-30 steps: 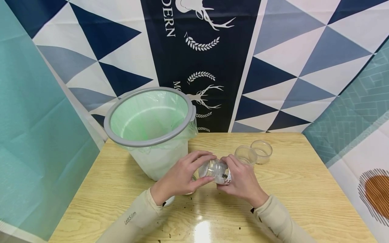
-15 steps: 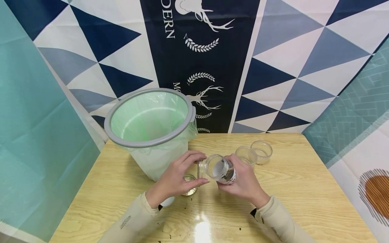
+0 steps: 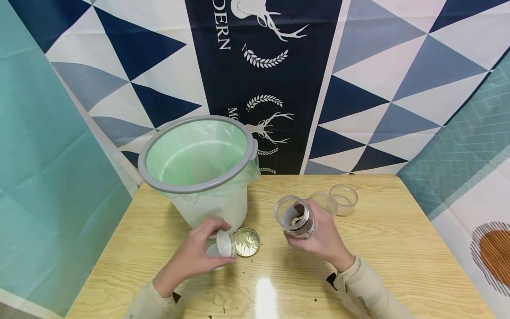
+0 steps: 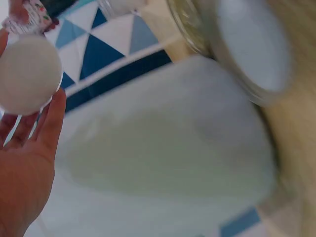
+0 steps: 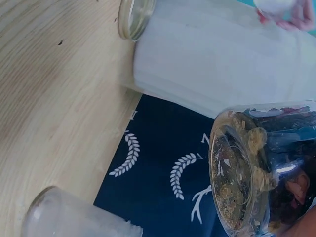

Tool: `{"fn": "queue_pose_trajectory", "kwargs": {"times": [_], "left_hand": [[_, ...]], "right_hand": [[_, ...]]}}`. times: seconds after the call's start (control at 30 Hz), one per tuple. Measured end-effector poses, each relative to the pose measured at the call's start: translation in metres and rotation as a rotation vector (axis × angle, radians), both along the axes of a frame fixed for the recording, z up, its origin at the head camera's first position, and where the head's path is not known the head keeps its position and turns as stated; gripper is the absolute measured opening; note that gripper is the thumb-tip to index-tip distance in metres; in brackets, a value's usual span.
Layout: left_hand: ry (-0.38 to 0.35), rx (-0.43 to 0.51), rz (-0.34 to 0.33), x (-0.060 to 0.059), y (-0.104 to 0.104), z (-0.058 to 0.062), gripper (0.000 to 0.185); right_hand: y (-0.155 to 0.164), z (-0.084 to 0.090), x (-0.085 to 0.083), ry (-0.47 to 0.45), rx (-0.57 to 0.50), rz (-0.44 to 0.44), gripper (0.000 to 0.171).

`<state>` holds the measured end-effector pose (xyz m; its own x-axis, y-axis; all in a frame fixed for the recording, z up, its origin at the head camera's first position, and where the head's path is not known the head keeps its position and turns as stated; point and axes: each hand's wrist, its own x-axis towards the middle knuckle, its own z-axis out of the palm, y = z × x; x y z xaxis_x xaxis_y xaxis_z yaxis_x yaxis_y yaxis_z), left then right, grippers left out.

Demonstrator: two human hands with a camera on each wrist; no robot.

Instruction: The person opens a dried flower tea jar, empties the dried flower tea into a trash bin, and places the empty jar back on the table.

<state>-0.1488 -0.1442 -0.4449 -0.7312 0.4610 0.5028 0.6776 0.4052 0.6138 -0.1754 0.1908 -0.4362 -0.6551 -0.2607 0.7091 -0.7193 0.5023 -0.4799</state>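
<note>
Right hand [image 3: 318, 237] grips an open glass jar [image 3: 295, 218] of dried bits; left hand [image 3: 197, 254] pinches a white lid [image 3: 225, 243] — a metal lid [image 3: 247, 242] lies just beside it.

White lid [image 3: 224, 243] in left-hand fingers; clear jar [image 3: 295, 217] of brown contents in right-hand fingers. Bin [image 3: 198, 153]: grey rim, pale green liner. Backdrop [image 3: 358, 66]: navy, grey, white triangles.

You are looking at a staged recording corner rather than a lived-in room: patterned cloth backdrops [image 3: 358, 75] with triangles and stag prints hang all around. They enclose one small wooden table [image 3: 398, 248] bearing a lined bin [image 3: 199, 177].
</note>
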Motion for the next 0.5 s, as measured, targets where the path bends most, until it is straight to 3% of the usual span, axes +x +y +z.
{"fn": "queue_pose_trajectory", "kwargs": {"times": [0.27,0.5], "left_hand": [[-0.140,-0.143,0.135,0.011,-0.047,-0.011,0.057],[-0.279,-0.193,0.249,0.005,-0.087,-0.021,0.055]], "right_hand": [[-0.001,0.010,0.002,-0.012,-0.026,0.006,0.067],[-0.001,0.021,0.003,-0.032,-0.076,0.004,0.070]]}}
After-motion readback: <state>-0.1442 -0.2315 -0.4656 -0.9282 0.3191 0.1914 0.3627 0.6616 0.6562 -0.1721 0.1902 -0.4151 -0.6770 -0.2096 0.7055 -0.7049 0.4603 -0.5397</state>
